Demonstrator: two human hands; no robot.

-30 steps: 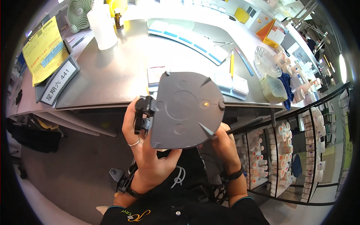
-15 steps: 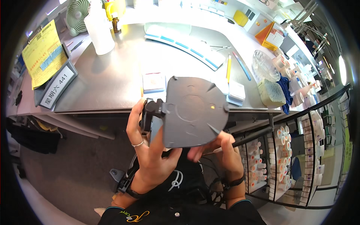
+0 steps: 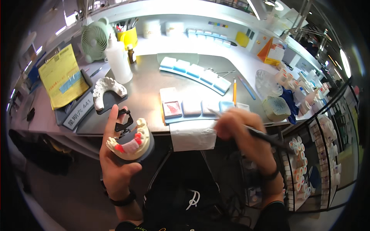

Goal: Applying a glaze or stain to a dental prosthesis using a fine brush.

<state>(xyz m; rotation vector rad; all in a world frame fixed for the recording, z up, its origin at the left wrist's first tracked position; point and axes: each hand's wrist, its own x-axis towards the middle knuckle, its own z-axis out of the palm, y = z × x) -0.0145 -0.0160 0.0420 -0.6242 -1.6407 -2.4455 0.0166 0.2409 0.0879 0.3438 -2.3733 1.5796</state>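
My left hand (image 3: pixel 117 169) grips a dental articulator (image 3: pixel 124 126) that is swung open. On its lower part sits a cream tooth model (image 3: pixel 133 150) with red and pink areas along the teeth; a white arch model (image 3: pixel 110 89) is on the other part, by the bench. In my right hand (image 3: pixel 243 129), smeared by motion, is a slim brush-like tool with a dark handle (image 3: pixel 271 139). Its thin tip is over a palette (image 3: pixel 183 118) of small compartments, one with reddish material. A white tissue (image 3: pixel 192 139) hangs over the bench edge below the palette.
Behind stands a curved blue-and-white tray (image 3: pixel 196 73). A white squeeze bottle (image 3: pixel 118 63), brown bottle (image 3: pixel 132 54) and green fan (image 3: pixel 93 40) are back left, near a yellow paper (image 3: pixel 63 79). A sponge (image 3: pixel 276 108) and clear dish (image 3: pixel 268 82) lie right, above racked jars (image 3: pixel 300 165).
The articulator has opened and moved left in my left hand, now showing both models. My right hand has moved away to the right, with the tool over the palette. The view has shifted.
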